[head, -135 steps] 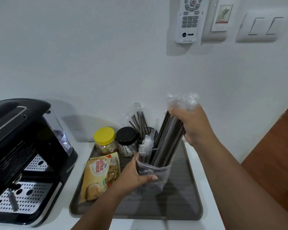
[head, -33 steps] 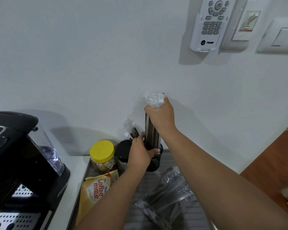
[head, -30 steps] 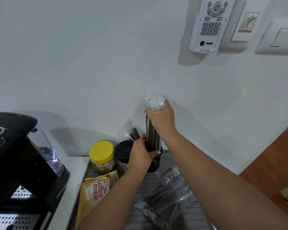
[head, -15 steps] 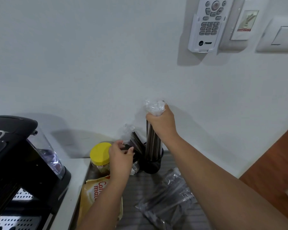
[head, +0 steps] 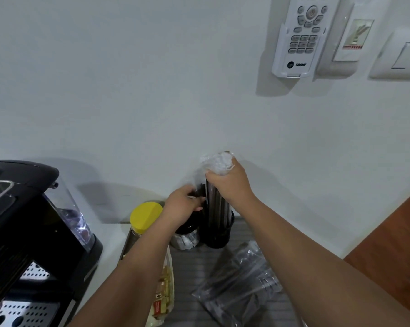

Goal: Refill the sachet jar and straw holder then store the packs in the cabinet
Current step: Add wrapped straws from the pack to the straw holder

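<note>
1. The right hand [head: 227, 182] is curled tightly round the top of a bundle of dark wrapped straws [head: 214, 204], thumb and fingers closed just below the crinkled clear wrapper ends that stick up above the fist.
2. That bundle stands nearly upright with its lower end down inside the black straw holder [head: 219, 234], which sits at the back of the grey ribbed tray [head: 194, 274] near the wall.
3. The left hand [head: 180, 208] reaches in just beside the bundle, fingers bent and closed on a few dark straws [head: 200, 188] already in the holder; how firmly it pinches them I cannot tell, since the fingertips are turned away.
4. Below the left hand is a black-lidded sachet jar [head: 185, 237], its clear lower part showing pale sachets; it touches or almost touches the straw holder's left side.
5. A yellow-lidded jar [head: 146, 215] stands to the left of that one.
6. A clear plastic straw pack [head: 239, 279], with some dark straws in it, lies flat on the tray under the right forearm.
7. A creamer sachet pack [head: 164, 291] lies at the tray's left edge, mostly hidden by the left forearm.
8. A black coffee machine [head: 29, 232] stands on the counter to the left, and a white remote control [head: 300, 36] hangs in its cradle on the wall.
</note>
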{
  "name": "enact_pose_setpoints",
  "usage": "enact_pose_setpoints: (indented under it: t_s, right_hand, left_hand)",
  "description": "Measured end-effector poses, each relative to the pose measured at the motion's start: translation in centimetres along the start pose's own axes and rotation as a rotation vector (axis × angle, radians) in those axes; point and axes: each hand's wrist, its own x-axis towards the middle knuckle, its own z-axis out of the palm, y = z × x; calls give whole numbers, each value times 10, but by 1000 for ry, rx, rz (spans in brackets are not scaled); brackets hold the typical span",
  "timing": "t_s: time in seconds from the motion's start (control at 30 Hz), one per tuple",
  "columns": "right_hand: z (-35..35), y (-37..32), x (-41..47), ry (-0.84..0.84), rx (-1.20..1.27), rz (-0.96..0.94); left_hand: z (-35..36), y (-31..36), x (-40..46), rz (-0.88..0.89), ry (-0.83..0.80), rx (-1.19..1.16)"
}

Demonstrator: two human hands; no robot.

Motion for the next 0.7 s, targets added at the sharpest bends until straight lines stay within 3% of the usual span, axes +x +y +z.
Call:
enact_pose_setpoints:
  t_s: [0.13, 0.3, 0.43, 0.57, 0.7]
  right_hand:
    - [2, 18, -9, 2, 59, 66]
    - [-4, 40, -18, -20, 54, 152]
    - [-14, 43, -13, -222, -54, 101]
    - [-40, 46, -17, -416, -186, 192]
    - [-65, 45, -26, -484, -288, 243]
  left_hand:
    - [1, 13, -4, 127, -6, 169]
    - [3, 7, -13, 171, -140, 218]
    - [5, 1, -15, 193, -129, 249]
    - [2, -1, -14, 178, -165, 200]
    - [1, 0, -15, 203, -211, 241]
